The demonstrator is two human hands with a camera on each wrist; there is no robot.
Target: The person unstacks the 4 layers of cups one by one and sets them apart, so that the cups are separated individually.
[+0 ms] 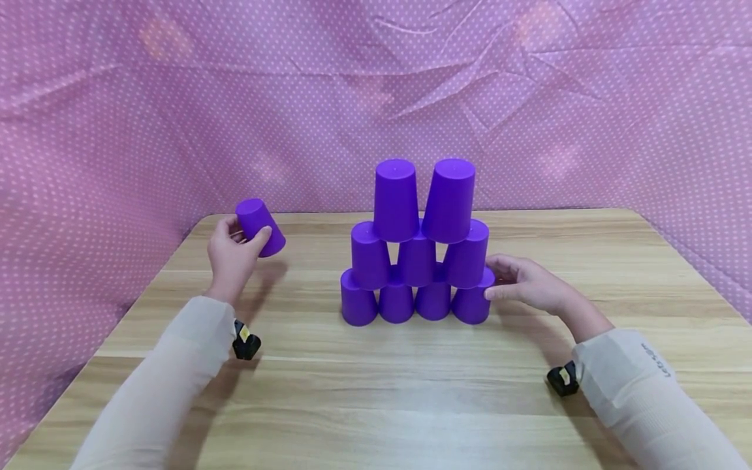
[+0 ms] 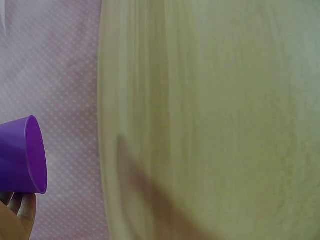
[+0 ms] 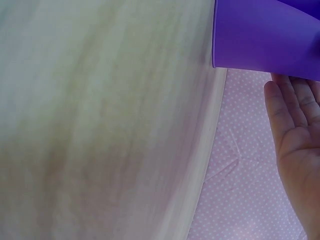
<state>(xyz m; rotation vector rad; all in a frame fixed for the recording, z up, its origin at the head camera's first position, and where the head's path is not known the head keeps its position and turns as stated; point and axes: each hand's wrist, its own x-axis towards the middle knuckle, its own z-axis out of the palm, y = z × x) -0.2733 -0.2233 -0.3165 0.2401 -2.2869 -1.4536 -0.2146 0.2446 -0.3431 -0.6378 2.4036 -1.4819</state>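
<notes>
In the head view, a purple cup (image 1: 258,225) is held tilted above the table's left side. My left hand (image 1: 232,258) grips it, thumb in front and fingers behind; its open rim (image 2: 37,155) shows in the left wrist view. Upside-down purple cups stand in a tiered stack at the centre: several in the bottom row, three above, two on top. Beside the bottom row's rightmost cup (image 1: 471,303) is my right hand (image 1: 531,284), thumb and fingers at its side. The right wrist view shows those fingers (image 3: 280,107) fairly straight against or very near a cup (image 3: 265,40).
The stack's top cups, left (image 1: 396,202) and right (image 1: 451,202), stand with a narrow gap between them. Beneath lies a wooden table (image 1: 411,405). A pink dotted cloth (image 1: 329,98) hangs behind and at both sides. Small black devices sit at both wrists.
</notes>
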